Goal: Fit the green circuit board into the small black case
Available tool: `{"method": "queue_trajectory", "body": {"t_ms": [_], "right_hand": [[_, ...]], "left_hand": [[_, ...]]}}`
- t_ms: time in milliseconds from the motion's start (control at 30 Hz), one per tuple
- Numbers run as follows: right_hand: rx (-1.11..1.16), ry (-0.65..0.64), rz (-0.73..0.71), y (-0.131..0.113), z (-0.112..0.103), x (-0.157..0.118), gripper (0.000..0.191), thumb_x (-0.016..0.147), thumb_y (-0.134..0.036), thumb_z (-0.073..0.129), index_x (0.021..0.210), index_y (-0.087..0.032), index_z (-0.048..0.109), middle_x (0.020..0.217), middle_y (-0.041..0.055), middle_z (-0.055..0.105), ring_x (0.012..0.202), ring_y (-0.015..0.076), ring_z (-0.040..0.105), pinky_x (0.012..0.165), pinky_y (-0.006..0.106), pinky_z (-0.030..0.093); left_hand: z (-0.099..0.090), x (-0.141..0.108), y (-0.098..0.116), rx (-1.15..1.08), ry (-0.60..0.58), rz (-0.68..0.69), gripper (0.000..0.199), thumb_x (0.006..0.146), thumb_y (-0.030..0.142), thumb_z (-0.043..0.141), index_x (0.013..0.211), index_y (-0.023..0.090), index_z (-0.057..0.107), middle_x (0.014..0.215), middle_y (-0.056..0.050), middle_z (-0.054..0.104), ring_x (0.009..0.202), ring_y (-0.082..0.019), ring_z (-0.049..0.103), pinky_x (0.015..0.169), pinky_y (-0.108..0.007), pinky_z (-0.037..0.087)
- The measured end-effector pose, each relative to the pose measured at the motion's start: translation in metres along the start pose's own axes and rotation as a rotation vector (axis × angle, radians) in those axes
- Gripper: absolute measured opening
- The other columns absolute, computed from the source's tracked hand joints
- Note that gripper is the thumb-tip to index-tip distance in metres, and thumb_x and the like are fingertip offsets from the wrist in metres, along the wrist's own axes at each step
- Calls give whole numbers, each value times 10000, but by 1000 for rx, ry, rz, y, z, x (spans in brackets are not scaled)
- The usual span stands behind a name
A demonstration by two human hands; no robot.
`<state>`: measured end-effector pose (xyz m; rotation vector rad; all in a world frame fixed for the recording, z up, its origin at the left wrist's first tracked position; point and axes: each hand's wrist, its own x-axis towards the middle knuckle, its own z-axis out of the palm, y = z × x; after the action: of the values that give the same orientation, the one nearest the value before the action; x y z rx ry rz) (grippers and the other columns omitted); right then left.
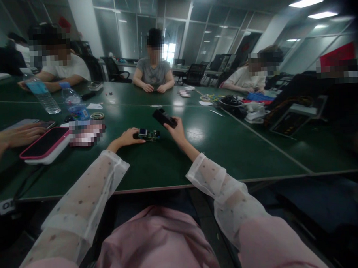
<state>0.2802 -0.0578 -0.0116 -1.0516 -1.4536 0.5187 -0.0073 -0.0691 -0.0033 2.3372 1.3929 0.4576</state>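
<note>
My left hand grips the left end of a small green circuit board with a little screen on it, low over the green table. In my right hand is a black rectangular case, tilted, its far end pointing up and left. The case is held just above and to the right of the board, apart from it. The fingers under both things are partly hidden.
On the left are a phone in a pink case, a pink item, a roll of tape and water bottles. Another person's hand rests nearby. Black bags and a pen lie right. Several people sit around.
</note>
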Motion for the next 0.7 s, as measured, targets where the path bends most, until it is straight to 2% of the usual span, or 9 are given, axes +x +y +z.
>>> {"method": "queue_trajectory", "body": {"t_ms": [100,167,267,367,467,567,700], "right_hand": [[-167,130,4,16,-7,4,559,741,-405,724,1171,-166,460,1142,128,589,1033,251,599,943,428,481],[-271,169,28,24,-10,6,525,732,-350,726,1150,-157,475,1136,137,587,1039,263,591,936,434,478],[-383,170,84,31,-13,6,500,719,-296,728,1138,-163,490,1126,130,592,1051,272,579,945,450,466],[-481,114,122,31,-12,4,505,696,-250,739,1132,-155,504,1124,135,583,1062,282,561,957,462,449],[-556,101,107,25,-9,1,575,673,-297,768,1161,-154,499,1181,158,544,1132,316,509,976,498,420],[-555,190,136,15,-6,-1,664,706,-414,749,1243,-162,448,1266,185,488,1207,344,454,988,539,398],[-507,269,194,3,-5,-2,697,787,-477,662,1332,-166,359,1272,180,472,1219,325,451,1001,529,386]], "left_hand": [[-2,-1,1,-9,-17,-10,773,713,725,625,1311,240,555,1413,-97,502,1301,-352,445,1060,-499,359],[-1,-1,0,-10,-22,-7,772,715,716,630,1321,245,549,1428,-99,488,1305,-355,439,1060,-507,356],[2,2,-4,9,-5,16,758,704,701,651,1305,248,564,1415,-95,498,1294,-349,449,1064,-497,352],[4,4,-7,27,13,36,738,695,696,661,1272,244,586,1383,-90,522,1279,-337,463,1063,-481,357],[5,4,-7,30,12,26,737,694,703,658,1269,248,588,1388,-84,520,1277,-336,462,1061,-474,358],[3,2,-5,26,4,16,744,695,712,649,1274,249,584,1397,-83,513,1283,-337,456,1063,-472,357],[0,-1,0,12,-8,6,748,693,714,649,1279,253,579,1411,-83,498,1295,-336,447,1067,-478,356]]}}
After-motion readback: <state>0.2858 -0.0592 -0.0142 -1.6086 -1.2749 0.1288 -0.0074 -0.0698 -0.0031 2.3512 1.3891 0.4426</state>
